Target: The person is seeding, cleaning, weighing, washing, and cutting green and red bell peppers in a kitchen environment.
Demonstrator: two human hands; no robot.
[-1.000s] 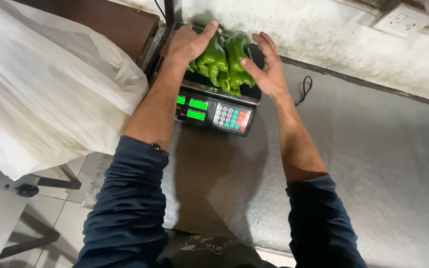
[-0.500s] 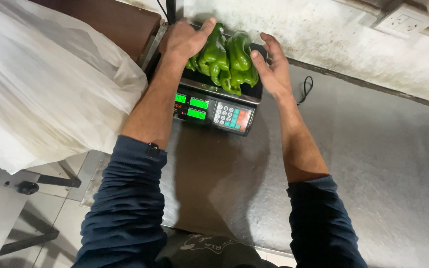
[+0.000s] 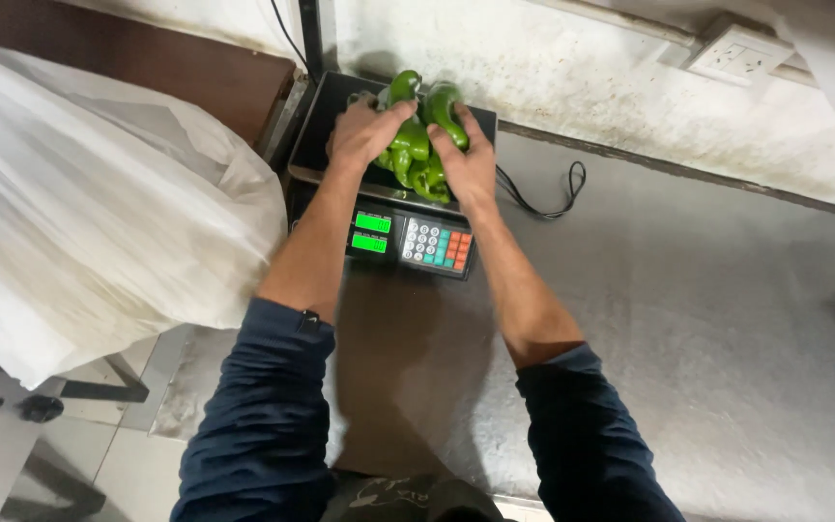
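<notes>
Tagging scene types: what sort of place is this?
Likely a produce shop or market weighing counter: a digital weighing scale loaded with green peppers, a large white plastic sack beside it, on a worn metal counter.

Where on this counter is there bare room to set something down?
Bare steel counter right of the scale, beyond the black cord. Crowded: the scale tray, where both hands cup green peppers; white bag fills the left.

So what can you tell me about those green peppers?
The peppers are shiny, smooth and bright green, with curved, bumpy shapes. They lie heaped together on the dark tray of the scale, close to the wall. The left hand presses on the heap from one side and the right hand from the other, hiding some of them.
</notes>
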